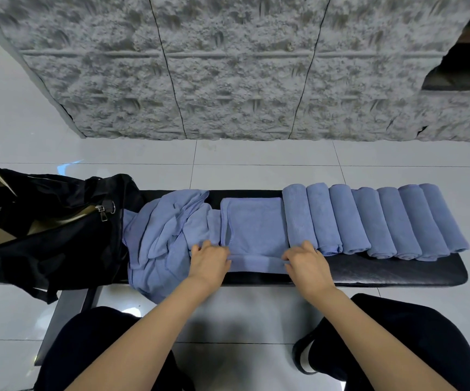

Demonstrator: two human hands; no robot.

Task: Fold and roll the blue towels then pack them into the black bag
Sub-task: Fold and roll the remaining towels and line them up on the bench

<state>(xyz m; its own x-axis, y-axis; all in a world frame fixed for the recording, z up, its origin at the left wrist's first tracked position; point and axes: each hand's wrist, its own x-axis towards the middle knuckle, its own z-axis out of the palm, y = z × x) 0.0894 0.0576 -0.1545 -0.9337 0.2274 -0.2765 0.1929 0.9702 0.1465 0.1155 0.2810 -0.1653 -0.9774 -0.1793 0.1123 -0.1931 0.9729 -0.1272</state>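
dark trousers cover the person's knees at the near edge of the view, with a black shoe with a white sole resting on the pale floor tiles between them. two bare forearms reach forward to the black padded bench.

the left grip and the right grip both curl their fingers over the near edge of a folded towel, one at each end of it. that near edge is turned up into a low roll lying between the two hands. the thumbs seem tucked under this roll, though the hands hide them. the rest of the blue towel lies flat on the bench, running away from the person.

just to its right, seven rolled towels lie side by side in a row, touching one another, the nearest one touching the flat towel. to its left sits a loose pile of blue towels, draped over the near bench edge. further left, the black bag stands unzipped at the bench's end, its tan lining showing.

beyond the bench are more tiles, then a rough grey stone wall.
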